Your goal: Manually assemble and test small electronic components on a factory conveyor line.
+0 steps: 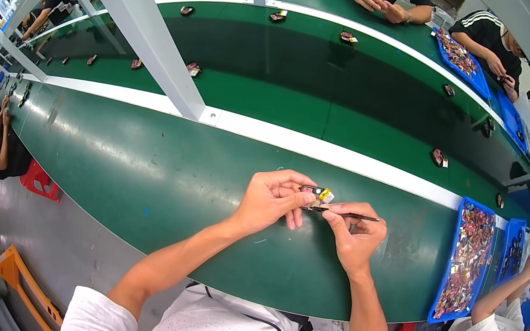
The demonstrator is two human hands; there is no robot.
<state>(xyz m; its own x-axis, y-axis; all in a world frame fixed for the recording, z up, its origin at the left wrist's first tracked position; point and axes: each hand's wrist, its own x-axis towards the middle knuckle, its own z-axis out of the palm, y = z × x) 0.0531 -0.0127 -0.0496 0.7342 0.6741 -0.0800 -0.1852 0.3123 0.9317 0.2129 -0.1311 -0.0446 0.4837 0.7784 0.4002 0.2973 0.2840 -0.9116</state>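
Over the green workbench (132,180), my left hand (266,201) grips a small black device (309,189) between thumb and fingers. A yellow-and-white piece (326,197) sticks out at the device's right end. My right hand (358,240) is closed on a slim dark tool (363,217), held pen-like and nearly level. Its tip reaches toward the underside of the device, next to my left thumb. Whether the tip touches the device is too small to tell. My fingers partly cover the device.
A blue tray (448,261) heaped with small colourful parts lies to my right, near a person in white. Beyond the white rail (322,150), a green conveyor (274,102) carries several small black devices. A grey post (142,24) rises at left. Other people work across the conveyor.
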